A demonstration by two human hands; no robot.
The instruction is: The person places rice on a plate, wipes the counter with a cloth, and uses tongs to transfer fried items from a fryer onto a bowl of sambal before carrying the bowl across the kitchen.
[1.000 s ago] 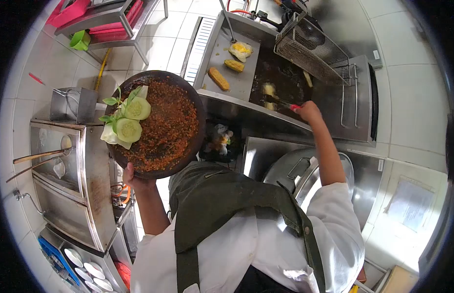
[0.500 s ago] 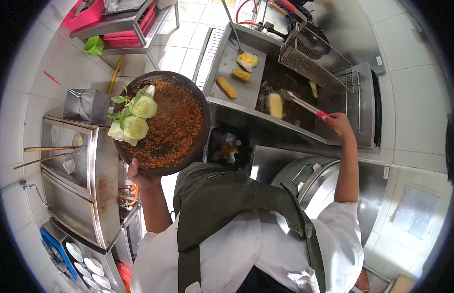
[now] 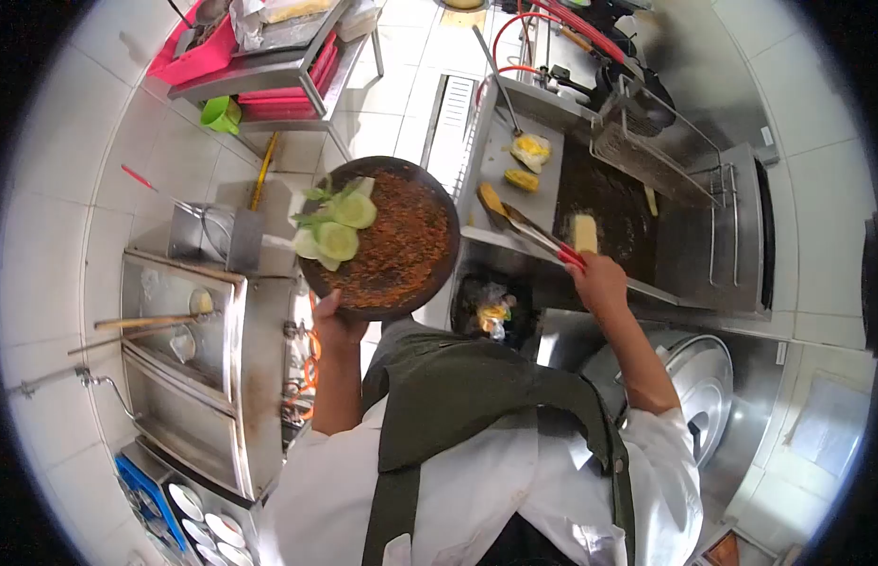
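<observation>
My left hand (image 3: pixel 337 323) is closed on the lower rim of a round dark stone mortar dish (image 3: pixel 446 255). Red-brown chilli paste (image 3: pixel 401 231) covers much of the dish, with cucumber slices (image 3: pixel 338 241) and green leaves (image 3: pixel 327 193) along its left side. In my right hand (image 3: pixel 599 285) are metal tongs (image 3: pixel 538 232) with red handles. Their tips meet a browned oblong fried piece (image 3: pixel 491 196) on the fryer's metal draining tray (image 3: pixel 526 209). A fried egg (image 3: pixel 531 151) and a smaller browned piece (image 3: pixel 522 179) lie farther up that tray. A pale yellow block (image 3: pixel 584 232) sits in the dark oil (image 3: pixel 613 198).
A wire fryer basket (image 3: pixel 651 156) hangs over the oil. Below the fryer is a black bin (image 3: pixel 491 307) with scraps. To the left stands a metal basin unit (image 3: pixel 179 406) with long-handled strainers. A steel table (image 3: pixel 269 71) holds pink containers, and a large lidded pot (image 3: pixel 698 391) is at right.
The tongs have swung left from beside the pale block in the oil to the browned piece on the tray. My left hand still carries the dish; the whole view has shifted.
</observation>
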